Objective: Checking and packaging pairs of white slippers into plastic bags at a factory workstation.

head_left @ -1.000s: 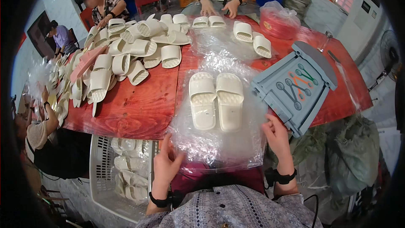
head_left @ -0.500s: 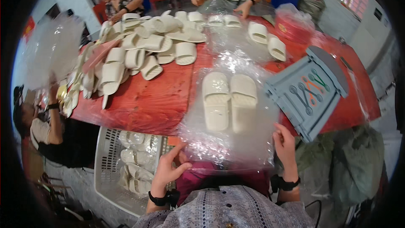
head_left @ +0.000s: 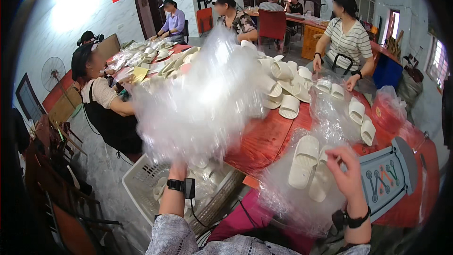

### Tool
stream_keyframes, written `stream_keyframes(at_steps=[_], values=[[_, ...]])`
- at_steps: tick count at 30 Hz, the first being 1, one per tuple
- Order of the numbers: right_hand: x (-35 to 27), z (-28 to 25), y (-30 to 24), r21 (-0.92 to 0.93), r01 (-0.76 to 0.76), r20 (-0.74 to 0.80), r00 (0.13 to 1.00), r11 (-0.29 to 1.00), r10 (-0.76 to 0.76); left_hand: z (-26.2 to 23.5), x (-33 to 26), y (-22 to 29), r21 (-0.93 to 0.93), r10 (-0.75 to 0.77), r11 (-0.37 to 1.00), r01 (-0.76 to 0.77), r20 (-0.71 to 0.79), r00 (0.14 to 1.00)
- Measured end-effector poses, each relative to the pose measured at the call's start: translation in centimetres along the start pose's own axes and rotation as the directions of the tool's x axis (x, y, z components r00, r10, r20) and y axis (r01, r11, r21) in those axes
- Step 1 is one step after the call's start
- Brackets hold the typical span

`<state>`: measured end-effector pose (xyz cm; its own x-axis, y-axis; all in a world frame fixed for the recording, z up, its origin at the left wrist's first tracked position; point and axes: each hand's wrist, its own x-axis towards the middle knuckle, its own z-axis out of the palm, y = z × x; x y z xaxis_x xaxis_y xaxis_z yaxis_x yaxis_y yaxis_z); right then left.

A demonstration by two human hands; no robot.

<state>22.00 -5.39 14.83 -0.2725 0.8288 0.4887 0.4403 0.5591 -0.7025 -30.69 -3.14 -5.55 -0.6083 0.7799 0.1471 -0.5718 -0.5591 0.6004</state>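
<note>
fingers (head_left: 340, 153) loosely bent, my right hand (head_left: 349, 174) seems empty near the cream slippers (head_left: 303, 163); from here i cannot tell how my left hand (head_left: 178, 169) grips. clear film (head_left: 203, 99) above it should handle light, slippery, best pinched at an edge.

The left hand (head_left: 178, 169) is mostly hidden, only its base showing, forearm (head_left: 172, 203) stretched forward; the right hand (head_left: 348, 174) is raised, its fingers loosely bent.
</note>
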Motion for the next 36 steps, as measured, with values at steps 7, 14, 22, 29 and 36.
stream_keyframes(at_steps=[7,14,22,29,36], values=[[9.1,7.5,-7.3,-0.03,0.5,-0.099,0.86,0.866,-0.5,1.5,-0.2,-2.3,0.002,-0.006,1.0,0.006,0.042,0.999],[11.0,16.6,-8.6,0.008,0.702,0.243,0.689,0.712,-0.683,-2.6,-3.5,-1.5,0.042,-0.082,0.996,0.078,0.107,0.991],[10.9,22.8,-3.4,-0.12,-0.062,0.726,0.676,0.991,0.13,-0.4,-4.2,-1.9,0.106,-0.145,0.986,0.126,0.198,0.969],[10.8,23.5,-2.0,0.0,-0.218,0.802,0.583,0.976,0.13,1.4,-5.0,-2.1,0.163,-0.215,0.971,0.172,0.299,0.93],[9.4,22.2,-1.4,-0.018,-0.198,0.77,0.622,0.98,0.14,3.1,-5.0,-2.8,0.219,-0.288,0.953,0.209,0.442,0.849]])
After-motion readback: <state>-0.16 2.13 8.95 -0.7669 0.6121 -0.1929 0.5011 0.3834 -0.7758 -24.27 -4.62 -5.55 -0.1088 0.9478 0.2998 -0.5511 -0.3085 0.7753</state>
